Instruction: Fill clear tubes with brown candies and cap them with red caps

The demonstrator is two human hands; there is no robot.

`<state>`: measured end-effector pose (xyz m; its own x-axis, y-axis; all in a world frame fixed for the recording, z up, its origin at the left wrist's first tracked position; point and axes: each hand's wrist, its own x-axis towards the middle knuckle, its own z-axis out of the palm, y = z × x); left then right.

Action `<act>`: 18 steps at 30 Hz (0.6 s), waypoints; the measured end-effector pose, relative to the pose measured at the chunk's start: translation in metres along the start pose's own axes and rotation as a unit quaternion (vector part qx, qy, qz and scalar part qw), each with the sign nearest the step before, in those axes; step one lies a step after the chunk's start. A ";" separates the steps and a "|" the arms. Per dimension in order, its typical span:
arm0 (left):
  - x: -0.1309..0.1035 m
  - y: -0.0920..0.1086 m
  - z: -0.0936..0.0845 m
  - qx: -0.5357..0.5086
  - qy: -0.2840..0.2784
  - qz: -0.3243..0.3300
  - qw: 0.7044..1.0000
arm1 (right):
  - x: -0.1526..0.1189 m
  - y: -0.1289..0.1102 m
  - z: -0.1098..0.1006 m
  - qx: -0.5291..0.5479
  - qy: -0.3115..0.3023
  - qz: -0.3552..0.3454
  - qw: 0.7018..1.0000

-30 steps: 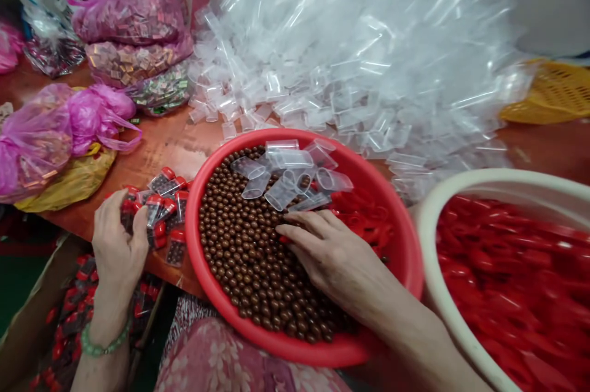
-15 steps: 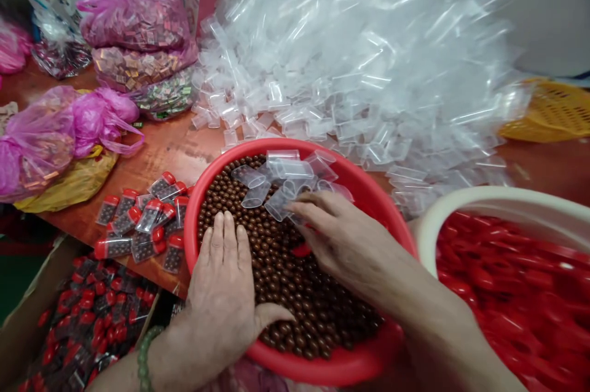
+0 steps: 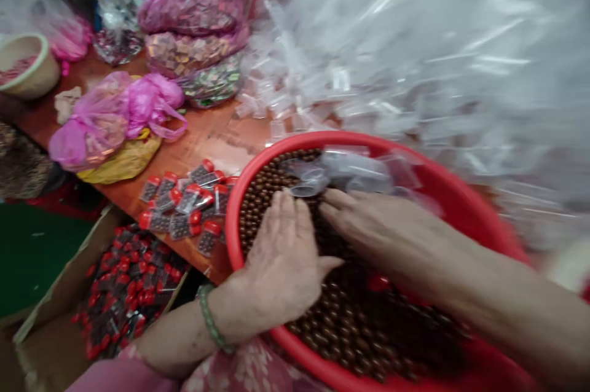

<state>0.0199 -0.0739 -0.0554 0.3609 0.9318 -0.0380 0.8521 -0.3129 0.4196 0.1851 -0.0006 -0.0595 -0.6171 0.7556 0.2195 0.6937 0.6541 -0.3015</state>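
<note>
Our left hand (image 3: 283,263) lies flat over the brown balls (image 3: 341,324) in the red basin (image 3: 234,226), fingers straight, thumb out, nothing visibly held. Just right of it, our right hand (image 3: 369,220) dips half-curled fingers; we cannot tell whether they grip anything. We seem to be working the balls near the clear tubes (image 3: 343,164), just past our fingertips; the next move calls for fingers kept clear of the tube mouths. Left of our hands sit capped tubes (image 3: 179,225); farther, pink bags (image 3: 198,2). We can read no writing.
</note>
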 end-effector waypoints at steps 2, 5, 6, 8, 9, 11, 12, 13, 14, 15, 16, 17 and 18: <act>0.000 0.000 -0.003 -0.034 -0.018 0.006 0.999 | -0.005 0.005 0.011 0.018 0.000 -0.078 0.997; 0.001 0.001 -0.005 -0.074 -0.032 -0.013 0.997 | -0.010 0.017 0.032 0.064 -0.013 -0.177 0.982; 0.002 0.001 -0.006 -0.085 -0.036 -0.019 0.996 | -0.011 0.020 0.038 0.078 -0.017 -0.187 0.979; 0.003 0.000 -0.008 -0.103 -0.045 -0.017 0.994 | -0.012 0.022 0.046 0.107 -0.017 -0.164 0.981; 0.004 -0.001 -0.009 -0.110 -0.050 -0.007 0.993 | -0.012 0.021 0.047 0.126 -0.026 -0.144 0.981; 0.004 -0.003 -0.013 -0.128 -0.056 0.009 0.990 | -0.008 0.014 0.040 0.175 -0.070 -0.104 0.977; 0.003 -0.004 -0.015 -0.139 -0.057 0.011 0.989 | -0.006 0.009 0.033 0.201 -0.097 -0.077 0.972; 0.002 -0.005 -0.017 -0.154 -0.057 0.009 0.986 | -0.002 0.003 0.024 0.231 -0.116 -0.050 0.965; 0.001 -0.007 -0.019 -0.169 -0.056 0.006 0.984 | 0.001 -0.003 0.015 0.259 -0.136 -0.021 0.956; 0.000 -0.008 -0.020 -0.183 -0.053 0.007 0.982 | 0.004 -0.008 0.007 0.289 -0.147 -0.007 0.946; -0.002 -0.010 -0.021 -0.196 -0.046 0.009 0.980 | 0.006 -0.012 -0.001 0.316 -0.142 0.018 0.938; -0.003 -0.011 -0.022 -0.206 -0.035 0.016 0.978 | 0.007 -0.016 -0.008 0.339 -0.136 0.043 0.930; -0.004 -0.013 -0.023 -0.216 -0.023 0.025 0.976 | 0.007 -0.018 -0.013 0.360 -0.126 0.069 0.922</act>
<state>-0.0012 -0.0695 -0.0400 0.4223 0.9054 -0.0447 0.5982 -0.2413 0.7642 0.1730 -0.0066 -0.0402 -0.6717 0.7383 -0.0618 0.4015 0.2925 -0.8679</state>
